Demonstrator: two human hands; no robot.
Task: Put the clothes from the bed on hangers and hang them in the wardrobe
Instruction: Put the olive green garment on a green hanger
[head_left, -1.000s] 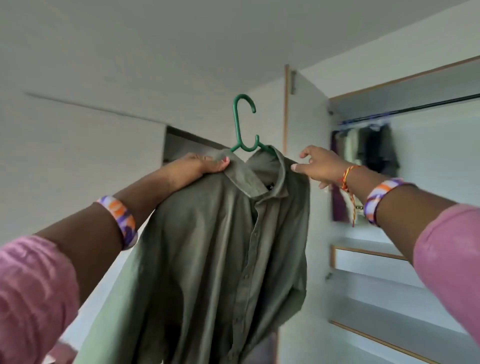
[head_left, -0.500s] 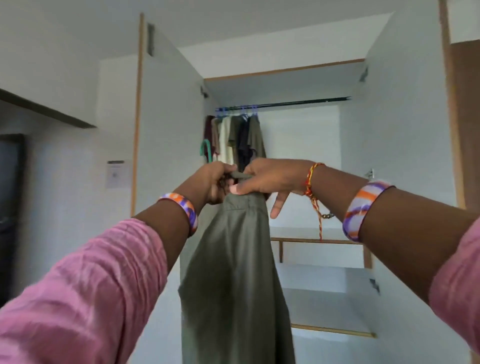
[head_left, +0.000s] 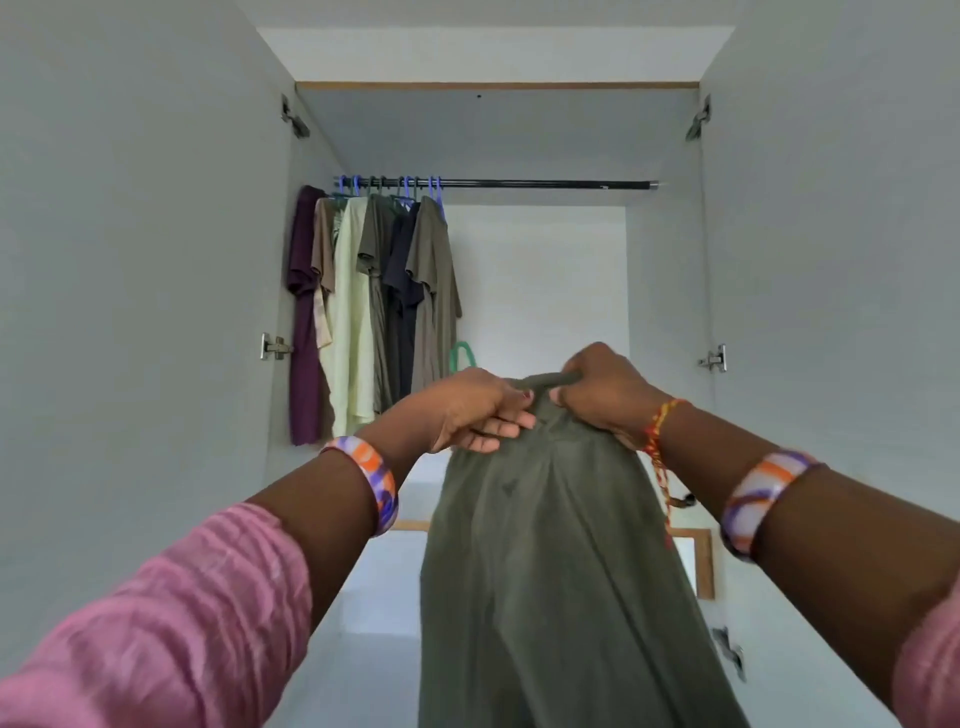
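An olive green shirt (head_left: 550, 571) hangs edge-on in front of me from a green hanger, whose hook (head_left: 461, 354) shows just above my left hand. My left hand (head_left: 475, 410) grips the top of the shirt at the hanger's neck. My right hand (head_left: 602, 389) pinches the collar on the other side. Both hands are held up inside the open wardrobe, well below the black rail (head_left: 545, 183). Most of the hanger is hidden by hands and cloth.
Several garments (head_left: 374, 306) hang bunched at the rail's left end: purple, beige, pale green, olive, dark. The rail's right part is bare. Open white doors (head_left: 135, 312) flank both sides. A wooden-edged shelf (head_left: 696, 535) sits lower down behind the shirt.
I have turned to face the wardrobe squarely and come closer. The shirt has swung from front-on to edge-on, and both hands have closed together at its top.
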